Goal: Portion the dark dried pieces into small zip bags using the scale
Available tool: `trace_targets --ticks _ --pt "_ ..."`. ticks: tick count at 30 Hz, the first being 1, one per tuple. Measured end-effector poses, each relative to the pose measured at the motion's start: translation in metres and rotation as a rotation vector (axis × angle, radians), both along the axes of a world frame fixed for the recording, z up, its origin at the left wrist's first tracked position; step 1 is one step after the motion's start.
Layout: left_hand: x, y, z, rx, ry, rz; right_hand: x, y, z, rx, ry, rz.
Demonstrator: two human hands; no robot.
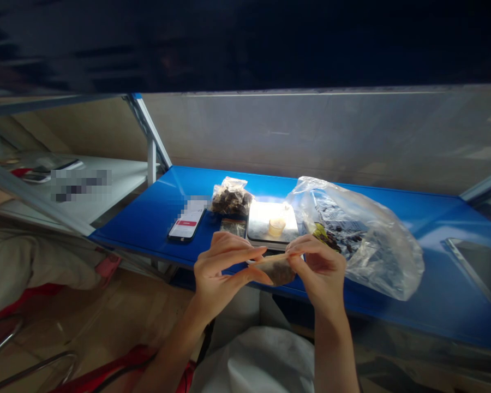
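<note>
Both my hands hold a small clear bag (277, 269) of dark brown bits in front of the blue table (155, 210). My left hand (223, 267) pinches its top edge from the left, fingers pressed together. My right hand (317, 267) pinches the same edge from the right. Just behind the hands sits a small white scale (262, 218) with a little cup (277, 226) on it. A filled small bag (230, 197) of dark bits lies behind the scale on the left. A large clear plastic bag (364, 240) with dark pieces lies at the right.
A phone (187, 222) with a lit screen lies on the table left of the scale. A dark tablet-like slab (480, 267) rests at the table's right end. A grey panel (311, 136) backs the table. Another person's sleeve (28, 262) shows at far left.
</note>
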State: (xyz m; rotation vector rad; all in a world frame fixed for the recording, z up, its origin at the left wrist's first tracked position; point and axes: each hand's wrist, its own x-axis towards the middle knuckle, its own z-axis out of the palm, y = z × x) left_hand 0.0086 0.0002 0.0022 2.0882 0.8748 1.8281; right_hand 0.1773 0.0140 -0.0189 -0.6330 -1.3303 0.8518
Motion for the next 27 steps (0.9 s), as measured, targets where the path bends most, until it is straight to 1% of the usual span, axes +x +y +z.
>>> trace_targets --ticks 5,9,12,17,19,22,27 --pt "0.0049 -0.0016 0.0032 -0.052 0.028 0.056 0.0000 -0.0010 0.0005 -0.019 -0.040 0.003" --pt "0.0049 -0.0026 0.0044 -0.058 0.019 0.095 -0.0017 -0.0026 0.0022 -0.032 -0.075 0.009" --pt "0.0038 -0.0032 0.0048 -0.057 0.014 0.112 -0.0014 -0.0029 0.0031 -0.031 -0.086 0.041" --pt "0.0000 -0.0017 0.0057 -0.057 -0.009 0.131 0.0016 -0.0036 0.0044 0.021 -0.127 0.123" --pt "-0.0011 -0.0007 0.0060 -0.084 -0.017 0.129 0.0017 -0.0041 0.0044 -0.008 -0.157 0.092" --pt "-0.0003 0.0009 0.0044 -0.125 -0.017 0.106 -0.0002 -0.0041 0.0034 -0.089 -0.179 0.005" --pt "0.0039 0.0027 -0.0037 -0.111 -0.030 0.075 -0.0041 -0.0023 0.0034 -0.157 -0.133 -0.052"
